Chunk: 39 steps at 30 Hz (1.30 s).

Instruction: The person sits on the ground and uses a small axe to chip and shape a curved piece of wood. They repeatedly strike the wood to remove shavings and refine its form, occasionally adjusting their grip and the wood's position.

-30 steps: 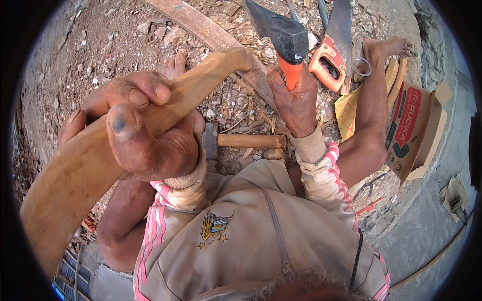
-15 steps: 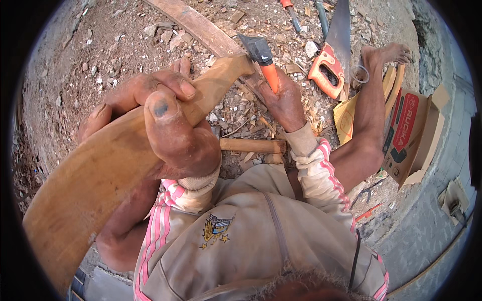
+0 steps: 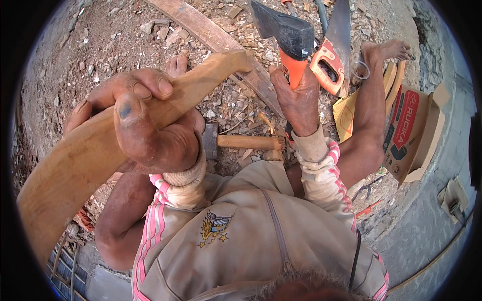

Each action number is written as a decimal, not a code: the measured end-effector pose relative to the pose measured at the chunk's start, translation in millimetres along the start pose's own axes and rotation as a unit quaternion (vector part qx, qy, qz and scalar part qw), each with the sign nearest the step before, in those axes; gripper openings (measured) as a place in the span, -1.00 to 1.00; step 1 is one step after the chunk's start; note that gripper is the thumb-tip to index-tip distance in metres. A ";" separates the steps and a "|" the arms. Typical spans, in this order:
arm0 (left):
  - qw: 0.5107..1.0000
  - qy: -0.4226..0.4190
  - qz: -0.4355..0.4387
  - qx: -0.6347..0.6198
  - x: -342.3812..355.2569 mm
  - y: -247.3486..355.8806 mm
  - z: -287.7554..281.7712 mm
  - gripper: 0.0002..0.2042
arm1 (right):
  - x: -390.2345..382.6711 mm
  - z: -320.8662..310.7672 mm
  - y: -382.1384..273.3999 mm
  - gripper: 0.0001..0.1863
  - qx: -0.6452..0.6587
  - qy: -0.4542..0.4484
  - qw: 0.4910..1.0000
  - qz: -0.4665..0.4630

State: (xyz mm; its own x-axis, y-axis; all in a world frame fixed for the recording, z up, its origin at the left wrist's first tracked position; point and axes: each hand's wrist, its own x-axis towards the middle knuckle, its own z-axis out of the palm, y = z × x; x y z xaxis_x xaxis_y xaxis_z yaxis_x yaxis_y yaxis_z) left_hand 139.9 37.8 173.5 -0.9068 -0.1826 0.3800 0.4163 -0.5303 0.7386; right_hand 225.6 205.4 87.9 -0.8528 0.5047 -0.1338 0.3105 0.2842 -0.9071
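My left hand (image 3: 150,123) is wrapped round a curved, carved piece of wood (image 3: 70,175), its thumb lying across the top. The wood runs from the lower left up to a narrow hooked end near the middle. My right hand (image 3: 298,103) grips a hatchet (image 3: 288,30) by its orange handle, close below the black head. The hatchet head is raised to the right of the wood's hooked end and apart from it. Below, between my legs, a hammer with a wooden handle (image 3: 251,142) lies on the ground; its metal head is partly hidden by my left wrist.
A long plank (image 3: 201,32) lies beyond the carved wood among chips and stones. To the right are a handsaw (image 3: 329,65) with an orange handle, a yellow paper (image 3: 345,118) and an opened cardboard box (image 3: 414,135). My bare legs bend out on both sides.
My right hand has lifted the hatchet up and to the right, away from the wood's hooked end. My left hand and the wood have shifted slightly left.
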 end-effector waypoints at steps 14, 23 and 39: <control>0.982 -0.185 -0.041 -0.004 19.6 4.5 -33.0 -0.63 | -4.9 -11.8 -5.1 -0.72 -0.034 0.011 0.998 -0.060; 0.983 -0.176 -0.045 -0.001 18.5 5.4 -39.0 -0.63 | -5.9 -8.9 -6.8 -0.74 -0.013 0.008 0.999 -0.041; 0.977 -0.211 -0.029 0.000 26.2 -2.6 -39.1 -0.63 | -2.3 1.8 45.9 -0.68 -0.097 -0.011 0.995 -0.028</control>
State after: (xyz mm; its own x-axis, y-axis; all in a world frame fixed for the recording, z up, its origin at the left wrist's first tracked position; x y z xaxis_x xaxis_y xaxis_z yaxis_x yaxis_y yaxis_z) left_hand 112.5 2.0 159.8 -0.8204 0.2065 0.5332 0.3641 -0.5303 0.7656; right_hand 241.0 215.8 45.9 -0.8790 0.4669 -0.0962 0.3366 0.4649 -0.8189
